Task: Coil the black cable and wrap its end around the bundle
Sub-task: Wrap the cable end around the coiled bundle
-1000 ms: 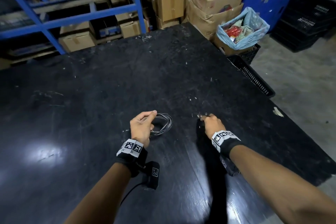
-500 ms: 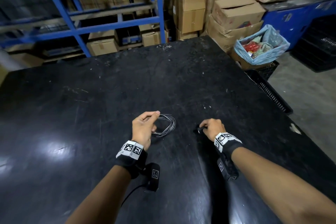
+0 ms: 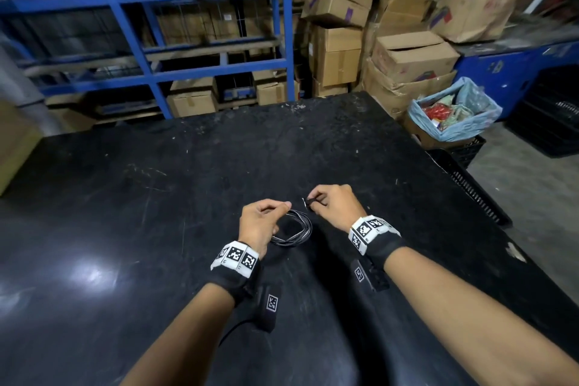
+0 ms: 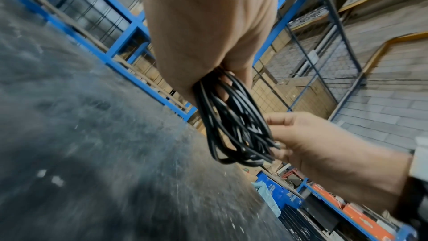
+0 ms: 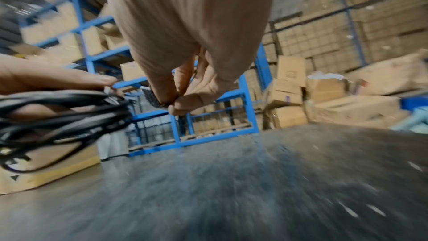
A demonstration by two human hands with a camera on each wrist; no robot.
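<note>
The black cable [image 3: 293, 229], coiled into several loops, is gripped at one side by the curled fingers of the left hand [image 3: 258, 224] and held just above the dark bench [image 3: 156, 197]. Its free end [image 3: 308, 202] (small, blurred) is pinched between thumb and fingers of the right hand [image 3: 336, 204], just beside the bundle.

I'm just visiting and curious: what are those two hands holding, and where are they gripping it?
The left hand grips the coiled black cable at one side of its loops. The right hand pinches the cable's end between thumb and fingers.
</note>
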